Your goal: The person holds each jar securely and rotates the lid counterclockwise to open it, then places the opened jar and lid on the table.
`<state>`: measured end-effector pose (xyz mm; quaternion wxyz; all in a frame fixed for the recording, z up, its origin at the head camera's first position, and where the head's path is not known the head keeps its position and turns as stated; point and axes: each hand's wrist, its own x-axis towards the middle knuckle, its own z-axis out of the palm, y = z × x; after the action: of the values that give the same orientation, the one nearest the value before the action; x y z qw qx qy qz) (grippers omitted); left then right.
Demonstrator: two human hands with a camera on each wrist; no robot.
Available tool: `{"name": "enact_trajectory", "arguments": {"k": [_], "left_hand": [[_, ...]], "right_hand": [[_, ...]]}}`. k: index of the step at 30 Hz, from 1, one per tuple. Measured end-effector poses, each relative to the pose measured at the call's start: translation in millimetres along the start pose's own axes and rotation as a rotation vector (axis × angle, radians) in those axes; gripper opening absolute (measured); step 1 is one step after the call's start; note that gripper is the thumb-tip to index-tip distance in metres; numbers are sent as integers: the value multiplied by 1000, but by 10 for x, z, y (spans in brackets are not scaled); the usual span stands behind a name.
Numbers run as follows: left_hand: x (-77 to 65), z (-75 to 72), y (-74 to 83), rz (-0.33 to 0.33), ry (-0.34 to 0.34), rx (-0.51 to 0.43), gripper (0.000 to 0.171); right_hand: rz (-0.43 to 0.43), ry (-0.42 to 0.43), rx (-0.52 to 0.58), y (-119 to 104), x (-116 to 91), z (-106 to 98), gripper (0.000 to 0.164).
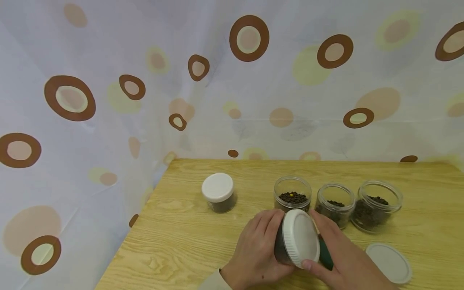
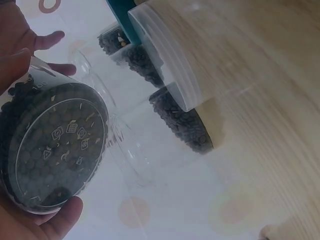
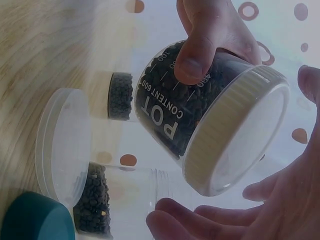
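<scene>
My left hand [image 1: 255, 245] grips a clear jar [image 3: 167, 117] marked POT, filled with dark pellets and tilted on its side. A ribbed white screw lid [image 1: 301, 238] caps the jar and faces right. My right hand [image 1: 346, 255] is spread around the lid, fingers loosely bent and thumb near its lower edge. In the left wrist view, the jar's round base [image 2: 62, 145] shows pellets pressed against it. Behind the hands stand open jars: a left one [image 1: 293, 185], a middle one [image 1: 335, 217] and a right one [image 1: 373, 223], each partly filled with pellets.
A closed jar with a white lid [image 1: 218, 189] stands at the left of the wooden table [image 1: 174, 241]. A loose white lid [image 1: 388, 262] lies at the right. A dark green object [image 1: 325, 254] is partly hidden by my hands. Patterned cloth [image 1: 217, 92] hangs behind.
</scene>
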<state>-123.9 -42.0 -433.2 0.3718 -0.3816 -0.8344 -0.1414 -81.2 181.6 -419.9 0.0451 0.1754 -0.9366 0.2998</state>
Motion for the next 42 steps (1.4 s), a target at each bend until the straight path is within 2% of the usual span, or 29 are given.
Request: {"name": "enact_trajectory", "arguments": {"k": [8, 10, 13, 16, 23, 26, 29, 35, 38, 42], "left_hand": [[-17, -10, -22, -3, 4, 17, 97], [-22, -17, -25, -4, 2, 18, 96], [-34, -21, -26, -6, -4, 15, 95], [-42, -16, -24, -2, 2, 10, 95], [-26, -11, -53, 8, 28, -21, 98], [-6, -18, -68, 12, 27, -35, 98], [5, -27, -73, 12, 16, -43, 98], [27, -27, -66, 4, 1, -65, 97], [24, -23, -68, -4, -1, -63, 98], [17, -23, -76, -20, -1, -48, 102]], "right_hand": [[73, -122, 11, -6, 37, 35, 100], [76, -130, 7, -16, 45, 53, 102], [52, -99, 0, -28, 47, 76, 104], [-20, -22, -27, -32, 39, 94, 104], [-304, 173, -147, -32, 81, 93, 106], [-375, 215, -201, -15, 94, 71, 103], [-402, 213, -202, -2, 96, 49, 102], [-341, 157, -121, -10, 69, -6, 108], [-212, 105, -102, -38, 54, -24, 104], [16, -26, -49, -65, 87, -53, 98]]}}
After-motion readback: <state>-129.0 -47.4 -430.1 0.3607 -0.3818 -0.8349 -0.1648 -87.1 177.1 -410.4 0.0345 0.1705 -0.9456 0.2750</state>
